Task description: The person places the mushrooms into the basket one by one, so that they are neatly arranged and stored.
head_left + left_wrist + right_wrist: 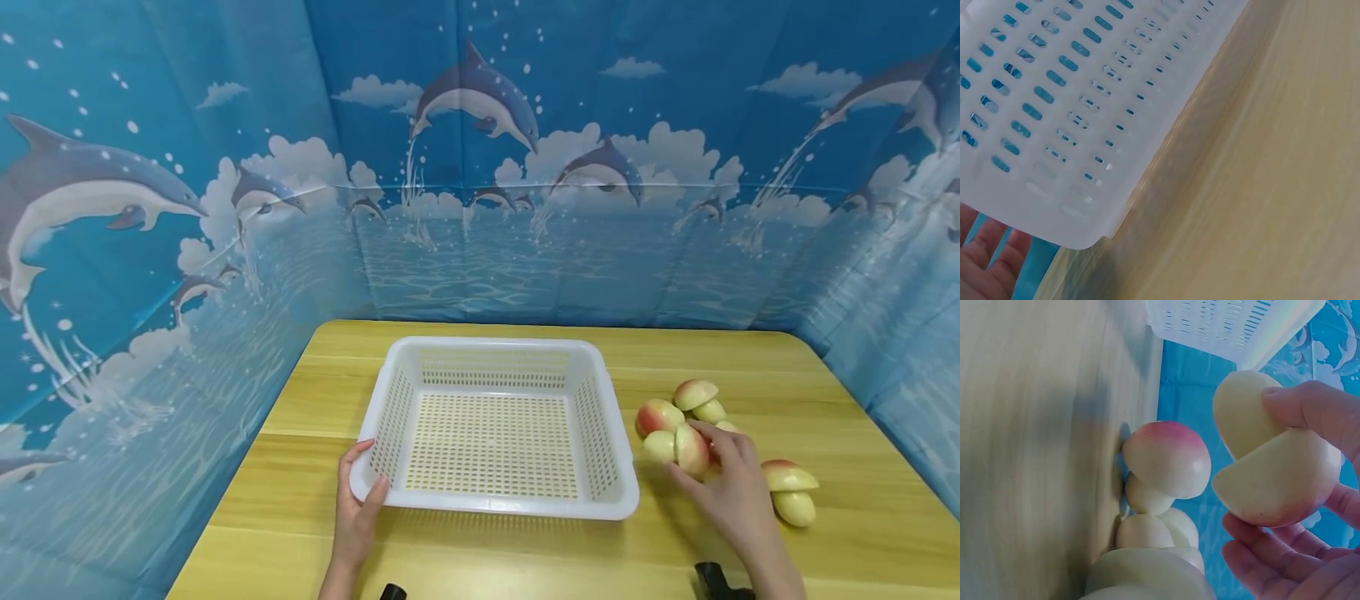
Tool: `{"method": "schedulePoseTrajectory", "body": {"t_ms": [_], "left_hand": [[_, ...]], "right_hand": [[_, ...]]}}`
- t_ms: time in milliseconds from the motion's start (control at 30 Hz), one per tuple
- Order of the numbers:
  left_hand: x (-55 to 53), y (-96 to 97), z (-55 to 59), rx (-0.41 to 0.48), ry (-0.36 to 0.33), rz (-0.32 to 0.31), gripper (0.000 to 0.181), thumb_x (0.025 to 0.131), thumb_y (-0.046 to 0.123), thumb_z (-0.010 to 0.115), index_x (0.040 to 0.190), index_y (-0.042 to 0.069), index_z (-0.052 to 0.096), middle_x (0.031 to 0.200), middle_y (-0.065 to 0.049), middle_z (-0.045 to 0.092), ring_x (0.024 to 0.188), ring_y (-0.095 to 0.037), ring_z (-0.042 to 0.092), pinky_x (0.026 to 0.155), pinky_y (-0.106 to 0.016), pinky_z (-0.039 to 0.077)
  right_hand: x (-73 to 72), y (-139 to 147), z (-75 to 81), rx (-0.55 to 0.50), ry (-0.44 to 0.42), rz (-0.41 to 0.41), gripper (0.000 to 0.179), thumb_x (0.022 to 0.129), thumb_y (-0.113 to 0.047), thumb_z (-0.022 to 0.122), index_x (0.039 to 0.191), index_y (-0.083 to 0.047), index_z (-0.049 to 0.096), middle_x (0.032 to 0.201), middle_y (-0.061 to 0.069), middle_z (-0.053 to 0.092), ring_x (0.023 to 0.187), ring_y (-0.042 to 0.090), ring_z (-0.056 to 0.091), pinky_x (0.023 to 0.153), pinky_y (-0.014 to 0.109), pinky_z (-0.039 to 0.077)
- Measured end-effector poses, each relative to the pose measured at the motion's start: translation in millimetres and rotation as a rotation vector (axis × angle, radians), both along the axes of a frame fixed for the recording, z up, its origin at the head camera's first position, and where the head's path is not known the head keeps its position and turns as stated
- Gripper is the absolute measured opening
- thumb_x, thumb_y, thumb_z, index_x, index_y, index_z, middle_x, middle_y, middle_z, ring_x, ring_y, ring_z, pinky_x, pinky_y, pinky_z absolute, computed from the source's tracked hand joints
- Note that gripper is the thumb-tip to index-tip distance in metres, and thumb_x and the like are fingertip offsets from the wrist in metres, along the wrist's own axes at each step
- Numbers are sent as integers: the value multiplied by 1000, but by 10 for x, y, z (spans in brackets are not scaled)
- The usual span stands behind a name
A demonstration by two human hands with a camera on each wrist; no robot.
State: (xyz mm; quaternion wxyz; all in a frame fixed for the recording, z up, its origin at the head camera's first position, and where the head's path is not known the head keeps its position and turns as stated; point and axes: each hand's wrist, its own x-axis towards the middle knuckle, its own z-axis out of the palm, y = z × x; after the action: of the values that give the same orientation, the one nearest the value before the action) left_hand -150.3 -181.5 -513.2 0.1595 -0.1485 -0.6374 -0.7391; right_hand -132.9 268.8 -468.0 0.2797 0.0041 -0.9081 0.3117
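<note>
A white plastic basket (491, 505) with slotted walls and floor stands on the table, nothing inside it. My left hand (356, 502) grips its near left corner, thumb at the front rim and fingers at the side. In the left wrist view, those fingers (1015, 253) show beside the basket's wall (1054, 156). My right hand (731, 492) pinches a toy mushroom (1279, 484), pale yellow with a reddish cap, thumb on the stem and fingers under the cap. Several similar mushrooms lie around it, one toy mushroom (1169, 459) showing plainly in the right wrist view.
Right of my right hand lies another mushroom (789, 477); one more mushroom (696, 394) sits farther back. The wooden table (285, 500) has rounded far corners. A blue dolphin-print curtain (480, 250) surrounds it. Black mounts (714, 577) show near my wrists.
</note>
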Motion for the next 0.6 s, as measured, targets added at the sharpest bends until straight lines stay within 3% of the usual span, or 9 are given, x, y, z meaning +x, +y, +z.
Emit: {"method": "schedulePoseTrajectory", "body": {"t_ms": [167, 300, 467, 600], "left_hand": [[3, 5, 6, 1, -9, -8, 51, 90, -7, 44, 138, -2, 26, 140, -24, 31, 120, -31, 46, 92, -35, 46], [3, 4, 11, -1, -14, -12, 51, 90, -7, 44, 138, -2, 26, 140, -23, 30, 121, -31, 45, 92, -33, 46], [9, -3, 10, -6, -22, -6, 51, 91, -6, 45, 138, -1, 27, 141, -22, 31, 121, -31, 45, 92, -32, 46], [11, -14, 9, -10, -21, -10, 51, 91, -4, 46, 138, -1, 26, 141, -22, 30, 122, -33, 44, 93, -34, 46]], "right_hand": [[-11, 16, 45, 10, 75, -2, 66, 57, 0, 87, 116, 1, 58, 103, 22, 48, 93, 35, 44, 72, 43, 35], [-33, 17, 100, 30, 72, 9, 67, 58, -2, 87, 118, 1, 57, 103, 21, 49, 90, 31, 44, 68, 37, 33], [-85, -5, 206, 54, 37, 21, 69, 63, -6, 87, 123, 0, 54, 105, 22, 48, 89, 33, 45, 66, 43, 36], [-143, -44, 294, 62, 56, 42, 70, 63, -6, 86, 125, -2, 54, 107, 22, 48, 91, 35, 45, 67, 47, 37]]}}
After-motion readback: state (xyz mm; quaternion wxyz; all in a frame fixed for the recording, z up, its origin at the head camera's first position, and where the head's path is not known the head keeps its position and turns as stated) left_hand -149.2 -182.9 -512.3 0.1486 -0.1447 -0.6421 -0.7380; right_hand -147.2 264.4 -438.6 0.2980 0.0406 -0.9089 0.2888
